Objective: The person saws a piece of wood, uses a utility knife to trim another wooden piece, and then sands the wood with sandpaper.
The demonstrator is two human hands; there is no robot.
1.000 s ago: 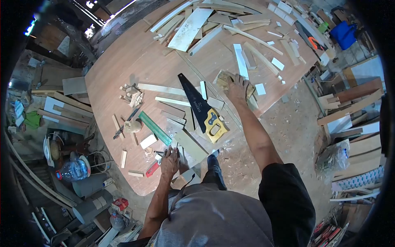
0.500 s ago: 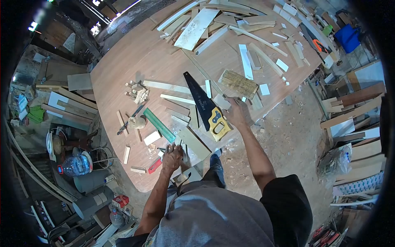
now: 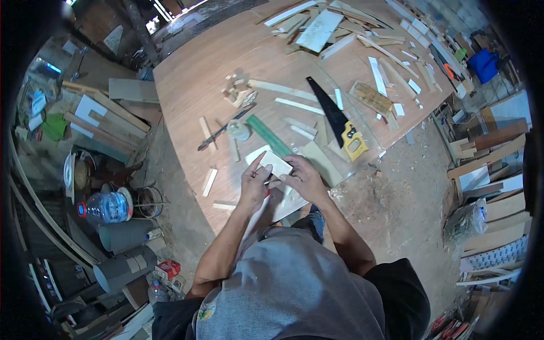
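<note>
Close to the table's front edge, a small pale rectangular wood block (image 3: 276, 164) is held up between both hands. My left hand (image 3: 254, 186) is closed on its left side, with the thumb on the face. My right hand (image 3: 306, 180) grips the right side of the same block. Just beyond lies a green ruler-like strip (image 3: 268, 136), its near end partly behind the block. A handsaw with a yellow handle (image 3: 355, 143) rests on the table to the right. Under the hands, a bit of something red is mostly hidden.
A round pale container (image 3: 238, 130) and a dark slender tool (image 3: 220, 131) sit left of the strip. Small wood pieces (image 3: 237, 93) are heaped behind them. Scrap boards (image 3: 321, 31) pile at the table's back. Wood offcuts (image 3: 487, 175) lean on the right.
My right hand has come left from beside the saw, bringing the small block. My left hand has risen from the table edge and now grips the block too. The camera view has shifted.
</note>
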